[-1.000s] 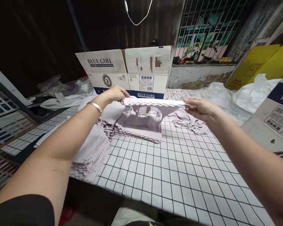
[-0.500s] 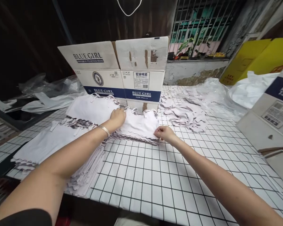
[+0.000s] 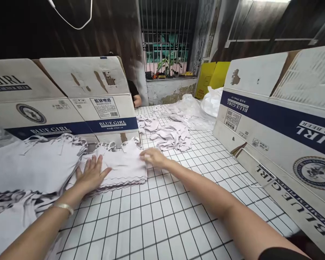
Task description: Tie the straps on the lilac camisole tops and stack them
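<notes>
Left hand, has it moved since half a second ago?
Yes. Judged against the standing box behind the cloth stack, the left hand has come away from the box toward the person, now spread on the stack's left part.

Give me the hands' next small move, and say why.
Probably draw the right hand lightly along the right edge of the cloth stack to even it: the fingers are at that edge, the left hand lies spread on top, and several wavy hems show at the front.
</notes>
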`<state>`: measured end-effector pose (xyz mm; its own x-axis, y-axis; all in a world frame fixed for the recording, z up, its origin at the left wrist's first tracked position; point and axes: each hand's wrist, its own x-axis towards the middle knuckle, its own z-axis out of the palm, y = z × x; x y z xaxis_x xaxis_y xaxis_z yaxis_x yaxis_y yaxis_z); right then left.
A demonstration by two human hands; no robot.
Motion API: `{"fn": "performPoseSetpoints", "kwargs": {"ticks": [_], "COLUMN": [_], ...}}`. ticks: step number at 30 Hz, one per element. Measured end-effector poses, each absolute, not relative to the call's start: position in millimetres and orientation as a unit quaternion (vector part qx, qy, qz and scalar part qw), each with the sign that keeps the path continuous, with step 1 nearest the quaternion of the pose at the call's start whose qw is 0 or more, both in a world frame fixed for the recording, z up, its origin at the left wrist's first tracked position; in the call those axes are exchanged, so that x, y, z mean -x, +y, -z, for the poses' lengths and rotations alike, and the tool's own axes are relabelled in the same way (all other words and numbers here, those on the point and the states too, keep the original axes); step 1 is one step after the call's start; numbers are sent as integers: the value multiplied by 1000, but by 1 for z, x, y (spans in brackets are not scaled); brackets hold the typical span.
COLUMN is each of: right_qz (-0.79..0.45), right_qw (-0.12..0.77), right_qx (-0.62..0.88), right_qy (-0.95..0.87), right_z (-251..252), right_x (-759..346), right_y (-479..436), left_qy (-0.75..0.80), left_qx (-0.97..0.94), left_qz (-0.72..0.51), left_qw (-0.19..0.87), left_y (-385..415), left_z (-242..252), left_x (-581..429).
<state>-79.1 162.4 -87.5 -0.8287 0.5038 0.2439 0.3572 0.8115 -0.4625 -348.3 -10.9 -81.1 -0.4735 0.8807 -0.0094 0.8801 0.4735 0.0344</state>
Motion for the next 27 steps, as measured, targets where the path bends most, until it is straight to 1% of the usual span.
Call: {"fn": "performPoseSetpoints", "kwargs": {"ticks": [2,3,4,6,8,10,11,13,16,18,20,23,25,27], "right_qz": [-162,-140,-126,-125,-144,-168,-205,-346,-598,-680,-705,-686,-674,-688], "right_qw": [256,267,261,236,228,228,238,277,325,334,355,392,404,403], "right_qx": [389,457,501,535,529,517,499,433,342,350,375,413,422,401], "right_qy": [-870,-837,-815,-802,-805,-808,-808,-785,-648,-551,-486,-453,-453,-451], "right_z": [73,68,65,62,61,60,60,61,67,75,82,86,81,70], "right_x": [65,56,47,29,14,-1,-11,-35,-84,-119,-149,-180,-191,-199], "right_y": [206,227,244,267,270,254,240,202,137,98,68,39,27,20], "left_qy": [849,836,818,772,719,671,652,625,598,581,567,543,528,516], "left_qx": [-525,-540,-559,-608,-653,-676,-677,-668,-657,-653,-648,-654,-673,-704], "left_qz": [-52,-82,-114,-174,-235,-299,-324,-350,-351,-351,-356,-367,-365,-327], "left_qw": [-29,-51,-68,-62,-17,61,109,204,296,335,363,377,366,362], "left_y": [-8,-5,-1,9,18,22,23,19,5,-3,-6,0,7,15], "left_z": [69,63,56,45,36,32,32,36,48,56,62,68,70,71], "left_x": [326,311,295,261,231,206,195,177,153,137,118,79,49,23]}}
